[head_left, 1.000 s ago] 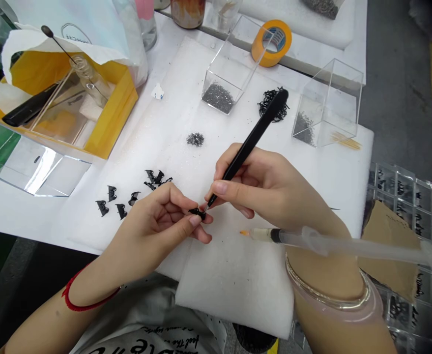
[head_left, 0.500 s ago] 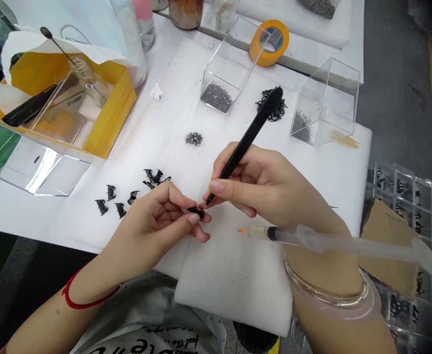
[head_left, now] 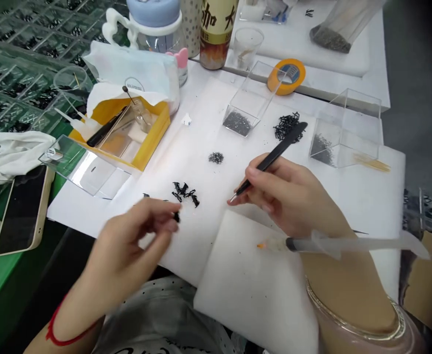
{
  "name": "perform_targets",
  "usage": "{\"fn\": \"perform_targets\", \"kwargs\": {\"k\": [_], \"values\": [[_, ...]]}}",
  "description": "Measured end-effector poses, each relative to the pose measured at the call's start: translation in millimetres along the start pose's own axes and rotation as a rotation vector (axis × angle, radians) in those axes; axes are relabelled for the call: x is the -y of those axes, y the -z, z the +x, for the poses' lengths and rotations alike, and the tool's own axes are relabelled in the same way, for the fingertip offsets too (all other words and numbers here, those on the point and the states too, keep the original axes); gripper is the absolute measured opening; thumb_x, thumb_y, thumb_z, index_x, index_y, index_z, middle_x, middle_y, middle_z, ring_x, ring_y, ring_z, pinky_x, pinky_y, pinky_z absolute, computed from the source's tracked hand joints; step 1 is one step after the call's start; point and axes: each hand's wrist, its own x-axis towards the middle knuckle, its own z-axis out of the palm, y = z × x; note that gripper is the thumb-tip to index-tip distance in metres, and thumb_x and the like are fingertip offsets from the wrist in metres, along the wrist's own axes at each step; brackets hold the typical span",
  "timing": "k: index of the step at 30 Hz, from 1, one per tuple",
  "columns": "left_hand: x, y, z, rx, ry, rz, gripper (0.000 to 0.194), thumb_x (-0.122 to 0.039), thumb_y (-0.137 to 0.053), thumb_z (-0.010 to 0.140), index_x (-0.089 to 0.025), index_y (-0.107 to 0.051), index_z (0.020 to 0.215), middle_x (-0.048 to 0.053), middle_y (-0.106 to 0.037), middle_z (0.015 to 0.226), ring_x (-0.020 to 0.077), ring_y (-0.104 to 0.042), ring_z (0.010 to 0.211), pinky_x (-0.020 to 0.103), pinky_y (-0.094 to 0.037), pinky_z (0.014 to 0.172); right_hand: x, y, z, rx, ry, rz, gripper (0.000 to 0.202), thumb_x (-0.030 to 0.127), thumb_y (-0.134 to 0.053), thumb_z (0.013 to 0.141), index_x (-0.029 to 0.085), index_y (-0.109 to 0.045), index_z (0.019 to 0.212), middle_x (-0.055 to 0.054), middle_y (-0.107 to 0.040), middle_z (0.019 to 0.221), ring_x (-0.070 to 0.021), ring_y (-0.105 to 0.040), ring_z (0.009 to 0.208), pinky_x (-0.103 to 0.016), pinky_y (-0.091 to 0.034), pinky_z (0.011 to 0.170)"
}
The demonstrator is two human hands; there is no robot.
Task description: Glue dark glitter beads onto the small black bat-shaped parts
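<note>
Between the thumb and fingertips of my left hand [head_left: 134, 246] is a small black piece [head_left: 177, 216], partly hidden and blurred. My right hand [head_left: 289, 196] grips black tweezers [head_left: 271, 160], their tip pointing down and left over the white foam. A syringe [head_left: 348, 244] with an orange tip passes across my right wrist. Just beyond my left fingertips lies a cluster of black bat-shaped pieces [head_left: 185, 192]. A small pile of dark shiny bits [head_left: 216, 157] sits farther back, and a heap of black curved parts [head_left: 286, 125] lies behind the tweezers.
Two clear boxes of dark grains [head_left: 238, 122] [head_left: 322, 147] and an orange tape roll [head_left: 300, 73] stand at the back. Toothpicks [head_left: 374, 163] lie right. On the left are a yellow box [head_left: 151, 145], a clear lid [head_left: 90, 172] and a phone [head_left: 24, 211]; bottles [head_left: 216, 44] stand behind.
My left hand has moved away from the tweezers' tip to the left, carrying the black piece. The tweezers stay in my right hand. The view has shifted, showing more at the left and back.
</note>
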Motion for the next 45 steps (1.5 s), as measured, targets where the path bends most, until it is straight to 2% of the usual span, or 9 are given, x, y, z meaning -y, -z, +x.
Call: {"fn": "perform_targets", "kwargs": {"k": [2, 5, 9, 12, 16, 24, 32, 38, 45], "values": [[6, 12.4, 6, -0.099, -0.022, 0.222, 0.021, -0.027, -0.064, 0.083, -0.023, -0.065, 0.104, 0.000, -0.064, 0.079, 0.0133, -0.059, 0.069, 0.020, -0.045, 0.062, -1, 0, 3, -0.104, 0.039, 0.025, 0.019, 0.029, -0.069, 0.085, 0.019, -0.055, 0.076, 0.009, -0.037, 0.043, -0.0052, -0.039, 0.046, -0.034, -0.062, 0.075], [12, 21.0, 19, -0.083, -0.032, 0.483, 0.028, -0.032, -0.059, 0.086, -0.022, -0.067, 0.111, 0.000, -0.065, 0.074, 0.0140, -0.054, 0.057, 0.024, -0.040, 0.056, -6, 1, 7, -0.219, 0.138, -0.047, 0.020, 0.029, -0.073, 0.081, 0.018, -0.057, 0.084, 0.007, -0.050, 0.056, -0.0046, -0.042, 0.047, -0.033, -0.063, 0.072], [10, 18.7, 28, -0.081, -0.135, 0.674, 0.038, -0.036, -0.050, 0.091, -0.018, -0.065, 0.121, 0.003, -0.067, 0.074, 0.0163, -0.052, 0.053, 0.028, -0.037, 0.055, -14, -1, 13, -0.242, 0.249, -0.167, 0.025, 0.032, -0.073, 0.080, 0.017, -0.057, 0.090, 0.001, -0.064, 0.086, -0.0016, -0.046, 0.046, -0.031, -0.062, 0.068], [9, 12.5, 28, -0.092, -0.207, 0.755, 0.036, -0.038, -0.047, 0.093, -0.017, -0.068, 0.114, 0.006, -0.067, 0.086, 0.0183, -0.058, 0.063, 0.029, -0.040, 0.060, -16, -5, 17, -0.236, 0.223, -0.226, 0.024, 0.033, -0.072, 0.080, 0.015, -0.058, 0.088, 0.001, -0.064, 0.081, -0.0030, -0.049, 0.048, -0.029, -0.061, 0.068], [12, 3.0, 32, -0.094, -0.258, 0.877, 0.026, -0.031, -0.050, 0.092, -0.021, -0.071, 0.102, 0.005, -0.062, 0.084, 0.0222, -0.061, 0.074, 0.031, -0.042, 0.059, -14, -11, 18, -0.256, 0.208, -0.272, 0.019, 0.031, -0.070, 0.081, 0.016, -0.060, 0.087, 0.003, -0.063, 0.071, -0.0042, -0.052, 0.048, -0.026, -0.059, 0.064], [19, -0.7, 39, -0.087, -0.417, 0.778, 0.017, -0.023, -0.055, 0.090, -0.016, -0.070, 0.092, 0.007, -0.063, 0.086, 0.0253, -0.057, 0.085, 0.038, -0.049, 0.074, -15, -11, 23, -0.271, 0.177, -0.316, 0.016, 0.029, -0.068, 0.082, 0.016, -0.059, 0.086, 0.000, -0.067, 0.074, -0.0079, -0.062, 0.053, -0.015, -0.047, 0.046], [12, 0.1, 28, -0.224, -0.510, 0.537, 0.007, -0.020, -0.061, 0.086, -0.017, -0.063, 0.079, 0.004, -0.069, 0.092, 0.0168, -0.066, 0.085, 0.027, -0.052, 0.073, -15, -10, 23, -0.259, 0.184, -0.329, 0.015, 0.028, -0.068, 0.081, 0.016, -0.060, 0.085, 0.002, -0.066, 0.071, -0.0062, -0.059, 0.049, -0.015, -0.046, 0.045], [7, -17.4, 10, -0.034, -0.488, 0.310, 0.013, -0.011, -0.059, 0.081, -0.019, -0.052, 0.074, 0.002, -0.074, 0.092, 0.0096, -0.070, 0.080, 0.012, -0.048, 0.058, -18, -10, 26, -0.269, 0.208, -0.322, 0.015, 0.028, -0.067, 0.082, 0.015, -0.060, 0.086, 0.001, -0.068, 0.075, -0.0030, -0.051, 0.043, -0.018, -0.050, 0.049], [2, -26.1, 6, 0.447, -0.328, -0.057, 0.018, -0.007, -0.064, 0.078, -0.019, -0.052, 0.070, -0.002, -0.069, 0.093, 0.0089, -0.065, 0.088, 0.015, -0.049, 0.072, -16, -11, 25, -0.261, 0.233, -0.319, 0.014, 0.026, -0.068, 0.080, 0.015, -0.061, 0.084, 0.003, -0.063, 0.065, -0.0060, -0.056, 0.048, -0.015, -0.047, 0.045]]}}
